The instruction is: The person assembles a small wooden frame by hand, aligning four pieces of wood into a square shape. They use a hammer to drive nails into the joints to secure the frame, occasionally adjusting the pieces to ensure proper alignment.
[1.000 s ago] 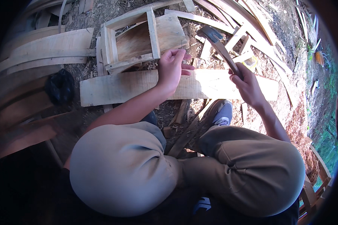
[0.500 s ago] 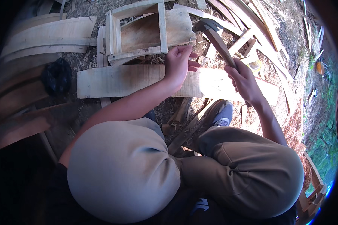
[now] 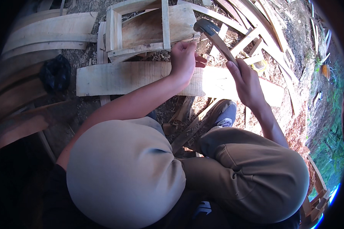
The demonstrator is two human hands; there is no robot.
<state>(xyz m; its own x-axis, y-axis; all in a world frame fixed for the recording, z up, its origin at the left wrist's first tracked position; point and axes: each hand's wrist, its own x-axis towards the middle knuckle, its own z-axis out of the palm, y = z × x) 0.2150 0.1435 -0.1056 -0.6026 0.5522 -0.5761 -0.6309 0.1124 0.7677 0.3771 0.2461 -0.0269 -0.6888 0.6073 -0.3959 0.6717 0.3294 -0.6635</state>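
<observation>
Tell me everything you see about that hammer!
The hammer has a dark grey, curved head that looks like metal and a brown handle that looks like wood. It slants in the picture, head up and to the left. The right hand holds the handle's lower end. The head is apart from the left hand.

Outdoor woodworking spot: hammer (image 3: 222, 46), planks (image 3: 118, 78), wooden frame (image 3: 165, 26), shavings (image 3: 159, 57) on dirt (image 3: 300, 42), greenery (image 3: 332, 141).
</observation>
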